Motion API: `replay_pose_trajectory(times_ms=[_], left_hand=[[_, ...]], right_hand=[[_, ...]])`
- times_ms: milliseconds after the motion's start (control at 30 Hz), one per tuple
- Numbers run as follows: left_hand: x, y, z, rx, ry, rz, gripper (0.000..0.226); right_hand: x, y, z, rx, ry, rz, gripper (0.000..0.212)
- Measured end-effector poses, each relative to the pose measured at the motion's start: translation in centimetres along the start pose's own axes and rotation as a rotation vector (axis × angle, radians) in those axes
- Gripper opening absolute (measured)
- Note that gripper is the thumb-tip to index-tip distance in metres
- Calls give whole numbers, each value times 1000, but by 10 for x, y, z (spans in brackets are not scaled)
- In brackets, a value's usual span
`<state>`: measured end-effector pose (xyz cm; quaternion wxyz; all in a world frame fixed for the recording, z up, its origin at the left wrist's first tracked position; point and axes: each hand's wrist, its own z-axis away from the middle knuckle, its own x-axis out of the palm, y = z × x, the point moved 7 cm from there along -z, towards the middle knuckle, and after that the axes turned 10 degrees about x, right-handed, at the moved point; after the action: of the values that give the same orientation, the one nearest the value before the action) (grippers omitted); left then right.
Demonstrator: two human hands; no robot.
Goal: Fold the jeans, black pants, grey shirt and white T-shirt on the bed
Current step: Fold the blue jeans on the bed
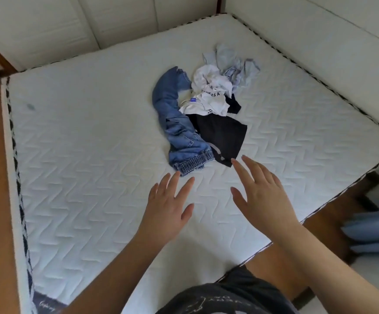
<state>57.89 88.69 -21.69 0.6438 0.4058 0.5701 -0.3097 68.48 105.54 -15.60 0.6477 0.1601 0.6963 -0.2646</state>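
Four garments were heaped on the bed [93,155].
Jeans [175,123], black pants [220,134], white T-shirt [209,94], grey shirt [233,64]; both hands' fingers [240,168] were spread, empty.

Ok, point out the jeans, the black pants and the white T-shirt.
jeans [179,137]: head view, on the middle of the leg.
black pants [220,134]: head view, on the flat dark panel.
white T-shirt [211,96]: head view, near the printed lettering.

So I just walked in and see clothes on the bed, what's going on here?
A person is about to fold laundry. Both hands, left and right, reach open toward a crumpled pile on the mattress: jeans, black pants, white T-shirt, grey shirt. Nothing is held or folded yet.
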Motion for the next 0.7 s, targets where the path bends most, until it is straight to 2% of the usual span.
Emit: replay_pose_trajectory(times_ms=[167,400,700], left_hand=[[34,-6,-52,-107,-42,16,62],[98,-28,-119,-175,-56,39,65],[223,-49,-174,-187,-192,66,68]], right_hand=[[42,10,-72,-105,-131,-24,59],[120,18,-169,-306,-213,40,58],[273,34,-224,-289,-290,59,64]])
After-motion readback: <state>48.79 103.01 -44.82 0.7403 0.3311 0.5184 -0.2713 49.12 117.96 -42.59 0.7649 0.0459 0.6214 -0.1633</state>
